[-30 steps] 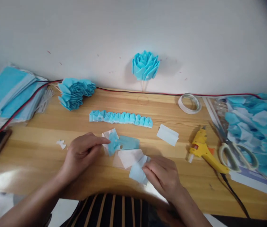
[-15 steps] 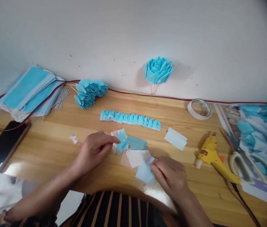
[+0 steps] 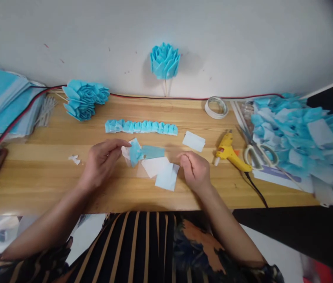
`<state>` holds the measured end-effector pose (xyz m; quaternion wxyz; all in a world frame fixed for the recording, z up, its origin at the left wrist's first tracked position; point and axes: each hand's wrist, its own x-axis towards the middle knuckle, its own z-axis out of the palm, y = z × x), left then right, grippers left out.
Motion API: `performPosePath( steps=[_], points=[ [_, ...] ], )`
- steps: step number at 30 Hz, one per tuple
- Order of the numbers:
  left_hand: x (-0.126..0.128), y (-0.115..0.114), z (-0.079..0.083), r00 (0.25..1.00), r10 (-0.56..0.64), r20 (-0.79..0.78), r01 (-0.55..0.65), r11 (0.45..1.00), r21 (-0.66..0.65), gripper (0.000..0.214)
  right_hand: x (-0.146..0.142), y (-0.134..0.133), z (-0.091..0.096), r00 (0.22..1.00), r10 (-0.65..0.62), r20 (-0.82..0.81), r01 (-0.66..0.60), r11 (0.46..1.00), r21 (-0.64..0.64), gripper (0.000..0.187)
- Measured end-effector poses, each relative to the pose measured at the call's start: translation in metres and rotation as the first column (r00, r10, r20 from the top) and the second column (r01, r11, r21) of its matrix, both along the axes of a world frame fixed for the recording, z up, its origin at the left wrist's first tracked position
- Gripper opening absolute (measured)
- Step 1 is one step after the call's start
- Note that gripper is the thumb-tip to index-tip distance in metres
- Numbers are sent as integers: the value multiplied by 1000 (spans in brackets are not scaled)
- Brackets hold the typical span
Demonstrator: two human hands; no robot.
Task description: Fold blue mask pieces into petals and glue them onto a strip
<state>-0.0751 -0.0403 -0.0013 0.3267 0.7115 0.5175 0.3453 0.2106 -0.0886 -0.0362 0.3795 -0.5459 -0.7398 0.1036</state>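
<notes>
My left hand (image 3: 100,162) reaches in from the left, its index finger stretched out to the edge of a small blue-and-white fabric piece (image 3: 135,151). Beside that piece lies a flat blue rectangle (image 3: 154,152). My right hand (image 3: 195,169) is curled, thumb and index close together, and nothing shows in its fingers. It hovers just right of the loose pieces, apart from them. Between the hands lie a white piece (image 3: 154,166) and a pale blue square (image 3: 167,177), overlapping. Behind them runs a row of folded blue petals (image 3: 141,127).
Blue masks (image 3: 1,100) and fabric roses (image 3: 85,98) lie left; another rose (image 3: 165,61) stands by the wall. To the right are a tape roll (image 3: 216,108), a yellow glue gun (image 3: 228,153), scissors (image 3: 257,153) and a heap of blue petals (image 3: 302,137). A cable runs along the back.
The camera view has shifted, so everything sits higher and further left. My right hand has come off the pale blue square, which now lies free. My left hand stays by the blue-and-white piece.
</notes>
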Motion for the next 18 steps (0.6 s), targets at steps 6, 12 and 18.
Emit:
performPosePath(
  steps=[6, 12, 18],
  points=[
    [5, 3, -3, 1000, -6, 24, 3, 992, 123, 24, -1, 4, -3, 996, 92, -17, -92, 995, 32, 24],
    [0, 11, -16, 1000, 12, -6, -10, 967, 256, 22, -3, 7, -10, 991, 132, -1, -132, 990, 44, 19],
    [-6, 21, -24, 997, 36, -63, -17, 962, 273, 26, -6, 7, -3, 997, 73, -40, -72, 997, 18, 19]
  ],
)
